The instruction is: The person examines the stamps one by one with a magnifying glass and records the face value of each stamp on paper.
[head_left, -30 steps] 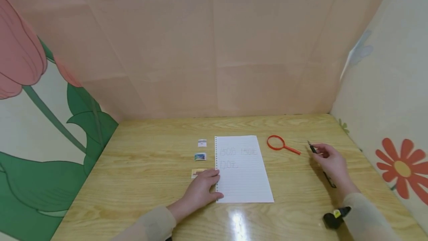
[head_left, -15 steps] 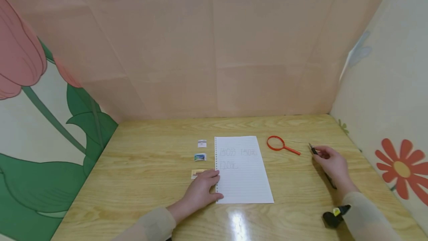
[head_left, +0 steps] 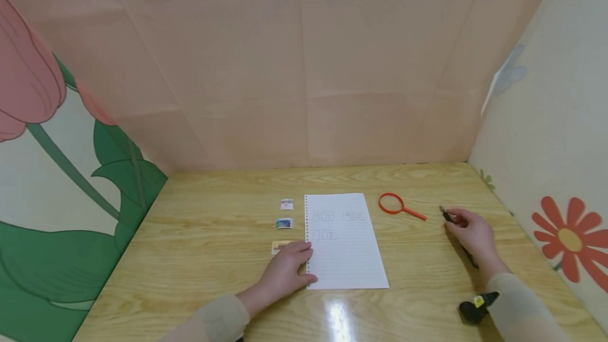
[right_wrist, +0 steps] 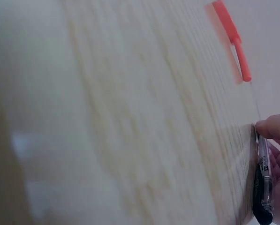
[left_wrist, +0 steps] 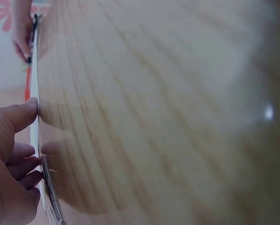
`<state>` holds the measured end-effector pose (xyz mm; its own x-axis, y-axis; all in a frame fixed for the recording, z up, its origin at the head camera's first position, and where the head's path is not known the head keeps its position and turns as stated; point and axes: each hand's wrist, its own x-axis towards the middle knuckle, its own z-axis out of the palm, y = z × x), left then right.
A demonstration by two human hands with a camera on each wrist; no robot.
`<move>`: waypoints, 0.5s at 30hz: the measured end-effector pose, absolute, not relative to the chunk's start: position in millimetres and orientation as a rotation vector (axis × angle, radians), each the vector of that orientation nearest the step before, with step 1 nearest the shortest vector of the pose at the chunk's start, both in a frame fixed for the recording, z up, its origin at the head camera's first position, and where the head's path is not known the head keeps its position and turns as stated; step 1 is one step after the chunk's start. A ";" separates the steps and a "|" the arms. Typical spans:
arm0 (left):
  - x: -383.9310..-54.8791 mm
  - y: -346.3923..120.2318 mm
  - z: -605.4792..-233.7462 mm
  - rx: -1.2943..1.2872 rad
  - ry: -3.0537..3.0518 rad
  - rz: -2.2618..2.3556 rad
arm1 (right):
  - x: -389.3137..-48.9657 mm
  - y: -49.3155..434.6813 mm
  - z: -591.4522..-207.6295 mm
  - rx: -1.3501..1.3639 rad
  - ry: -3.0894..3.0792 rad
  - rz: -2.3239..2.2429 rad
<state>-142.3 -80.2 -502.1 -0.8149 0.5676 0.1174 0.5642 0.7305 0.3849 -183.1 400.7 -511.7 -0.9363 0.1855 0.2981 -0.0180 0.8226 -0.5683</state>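
Note:
My left hand (head_left: 283,269) rests on the left edge of a lined sheet of paper (head_left: 349,265), thumb and fingers spread. It partly covers the lowest of three small stamps, a yellowish stamp (head_left: 277,247). At the right, my right hand (head_left: 476,236) pinches a pen (head_left: 446,215) low over the table, its tip facing away from me. Seen from the right wrist, the pen has a clear barrel (right_wrist: 265,164). A black piece (right_wrist: 259,197) lies alongside it; whether it belongs to the pen I cannot tell.
A red magnifying glass (head_left: 402,207) lies between paper and right hand. Left of the paper are a blue stamp (head_left: 284,223) and a pale stamp (head_left: 287,204). Faint handwriting fills the sheet's upper part. A pink backdrop (head_left: 304,94) stands behind the table.
My right hand has lowered slightly with the pen, drawing its tip a little down and nearer. The left hand stays on the paper.

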 end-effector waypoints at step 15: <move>-146.2 -86.6 -496.8 0.981 2.944 0.781 | -177.6 402.7 -502.9 -0.229 -2.684 0.959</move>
<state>-146.2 -86.6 -496.8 -0.8105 0.5494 0.2032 0.5779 0.6933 0.4307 -177.6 402.7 -502.9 -0.9478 0.2410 0.2086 0.0542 0.7668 -0.6396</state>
